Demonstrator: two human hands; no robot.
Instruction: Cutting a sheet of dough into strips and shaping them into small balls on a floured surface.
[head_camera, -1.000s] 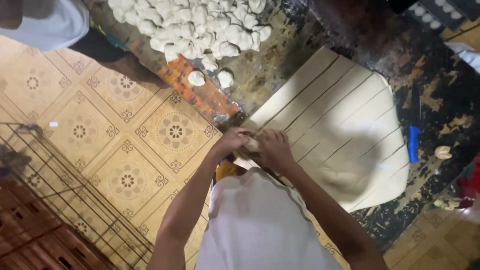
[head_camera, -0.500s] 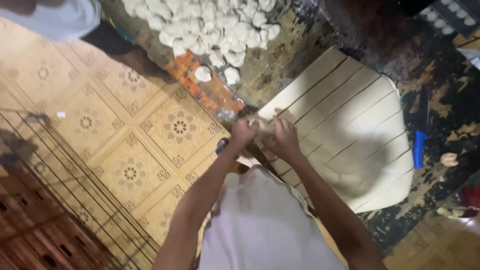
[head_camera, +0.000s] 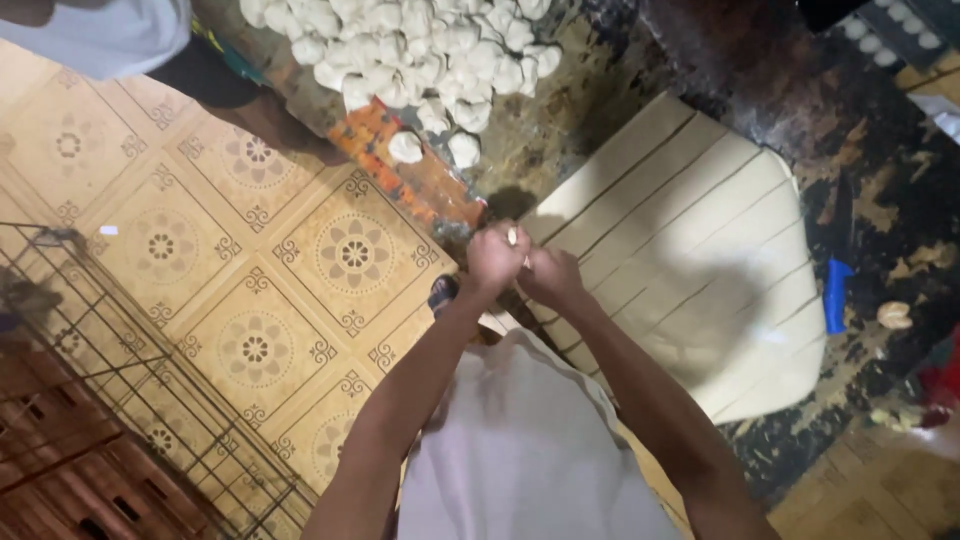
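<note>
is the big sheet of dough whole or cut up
Cut. The flat dough sheet is spread out and scored by dark parallel lines into long strips; both hands work at its near edge.

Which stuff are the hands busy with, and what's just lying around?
In use: left hand and right hand pinch a small white dough piece; scored pale dough sheet; heap of white dough lumps.
Lying about: blue plastic scraper; black wire rack.
</note>
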